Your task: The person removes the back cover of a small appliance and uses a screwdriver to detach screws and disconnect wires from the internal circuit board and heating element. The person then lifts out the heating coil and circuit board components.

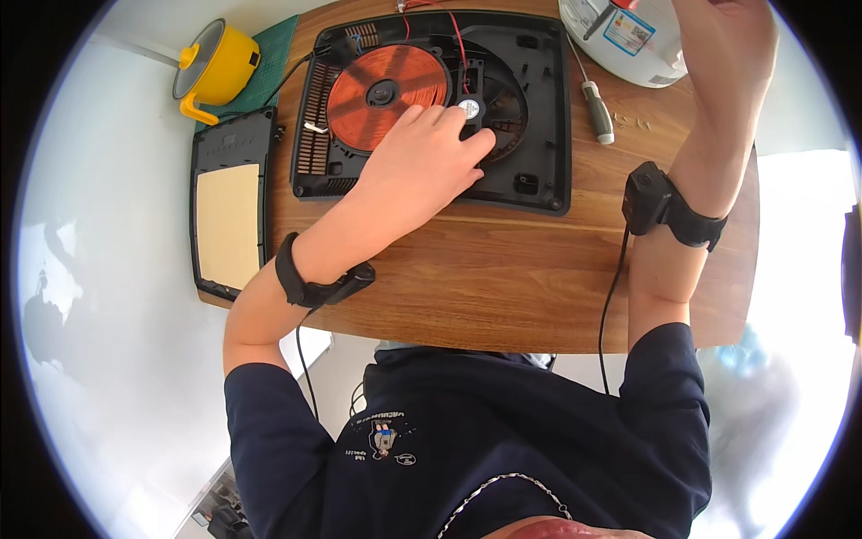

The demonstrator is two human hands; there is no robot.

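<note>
In front of me lies the black lower shell of an induction cooker [548, 171], its copper coil [368, 94] exposed at the left. Next to the coil sits a black cooling fan [507, 112] with a round white label on its hub. My left hand [422, 166] is on the fan, palm down, the fingers curled onto it; the fingertips are partly hidden. High at the right, my right hand [732, 31] is raised and cut off by the upper edge, so its fingers do not show. Beside it a red-handled tool [603, 20] shows in part; whether I hold it cannot be seen.
A grey-handled screwdriver [597, 112] lies right of the shell, near several small screws [633, 122]. Behind them stands a white rounded container [660, 67]. At left are a black-framed panel [229, 211], a yellow pot [229, 67] and a green mat [277, 45]. Red wires [460, 40] cross the shell.
</note>
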